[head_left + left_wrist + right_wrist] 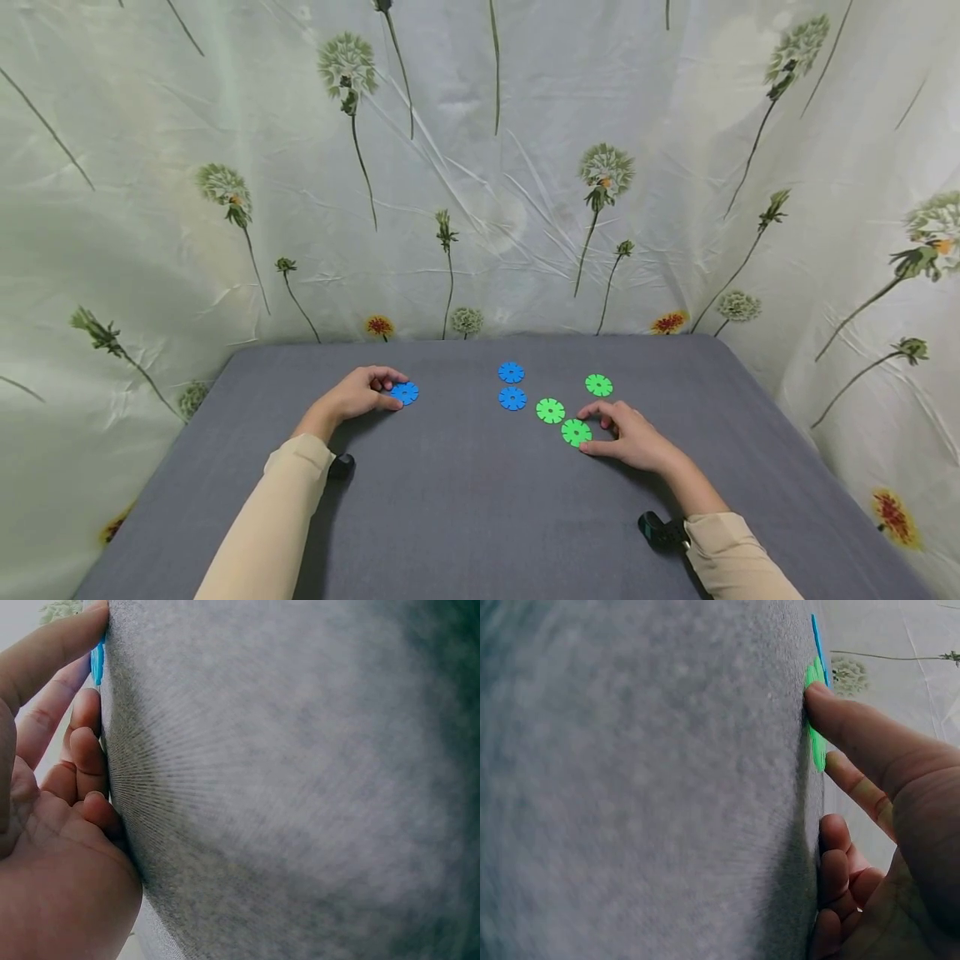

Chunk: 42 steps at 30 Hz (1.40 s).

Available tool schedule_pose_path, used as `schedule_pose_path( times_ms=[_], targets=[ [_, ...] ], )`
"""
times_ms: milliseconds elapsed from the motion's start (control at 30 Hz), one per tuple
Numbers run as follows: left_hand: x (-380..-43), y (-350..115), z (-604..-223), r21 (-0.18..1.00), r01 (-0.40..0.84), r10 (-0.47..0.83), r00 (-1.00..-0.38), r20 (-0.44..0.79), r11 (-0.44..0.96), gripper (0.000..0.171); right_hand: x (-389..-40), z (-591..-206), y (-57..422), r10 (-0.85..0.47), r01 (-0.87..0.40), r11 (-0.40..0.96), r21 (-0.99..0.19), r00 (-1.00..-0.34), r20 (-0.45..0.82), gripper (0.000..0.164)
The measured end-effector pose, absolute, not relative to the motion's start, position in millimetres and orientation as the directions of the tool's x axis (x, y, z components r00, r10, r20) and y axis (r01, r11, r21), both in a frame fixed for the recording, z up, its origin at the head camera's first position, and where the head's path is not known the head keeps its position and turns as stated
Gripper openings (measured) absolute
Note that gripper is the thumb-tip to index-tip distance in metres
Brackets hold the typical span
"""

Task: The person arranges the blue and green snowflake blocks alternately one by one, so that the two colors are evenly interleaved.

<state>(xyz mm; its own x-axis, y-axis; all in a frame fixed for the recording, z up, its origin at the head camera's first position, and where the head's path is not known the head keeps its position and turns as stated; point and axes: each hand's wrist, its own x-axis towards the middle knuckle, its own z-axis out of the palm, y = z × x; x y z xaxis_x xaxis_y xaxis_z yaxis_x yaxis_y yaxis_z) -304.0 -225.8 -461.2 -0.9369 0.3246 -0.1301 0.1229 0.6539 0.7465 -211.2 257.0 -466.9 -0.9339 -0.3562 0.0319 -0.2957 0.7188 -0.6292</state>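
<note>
At the left of the table in the head view, my left hand (366, 392) pinches a blue notched plastic disc (405, 393) by its edges, thumb at the near side and index finger at the far side. Its other fingers curl inward in the left wrist view, where only a sliver of the blue disc (97, 661) shows. On the right, my right hand (628, 437) holds a green notched disc (576, 432) between thumb and index finger. That green disc (817, 742) appears edge-on, low against the cloth, in the right wrist view.
Two blue discs (512, 385) lie one behind the other near the middle. A green disc (551, 411) lies just left of the one in my right hand, another green disc (598, 385) behind it. Grey cloth covers the table (450, 500); a flowered curtain (487, 167) hangs behind.
</note>
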Motion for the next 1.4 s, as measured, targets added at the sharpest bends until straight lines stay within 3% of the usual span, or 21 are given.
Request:
schedule_pose_path(
  times_ms=[300,533,833,1400],
  targets=[
    [-305,-223,-463,0.751,0.123,0.326,-0.937,-0.128,0.649,0.044,-211,-464,256,-0.349,-0.283,0.733,-0.618,-0.937,0.015,0.04],
    [-307,-224,-465,0.755,0.116,0.322,-0.938,-0.131,0.645,0.044,-220,-456,252,-0.358,-0.21,0.702,-0.68,-0.93,-0.083,0.038],
    [-304,-223,-461,0.751,0.117,0.325,-0.936,-0.135,0.65,0.044,-220,-456,250,-0.358,-0.19,0.657,-0.729,-0.93,-0.08,0.041],
    [-306,-224,-466,0.762,0.099,0.317,-0.937,-0.145,0.64,0.043,-219,-457,257,-0.432,-0.299,0.659,-0.69,-0.901,-0.022,0.046]
  ],
)
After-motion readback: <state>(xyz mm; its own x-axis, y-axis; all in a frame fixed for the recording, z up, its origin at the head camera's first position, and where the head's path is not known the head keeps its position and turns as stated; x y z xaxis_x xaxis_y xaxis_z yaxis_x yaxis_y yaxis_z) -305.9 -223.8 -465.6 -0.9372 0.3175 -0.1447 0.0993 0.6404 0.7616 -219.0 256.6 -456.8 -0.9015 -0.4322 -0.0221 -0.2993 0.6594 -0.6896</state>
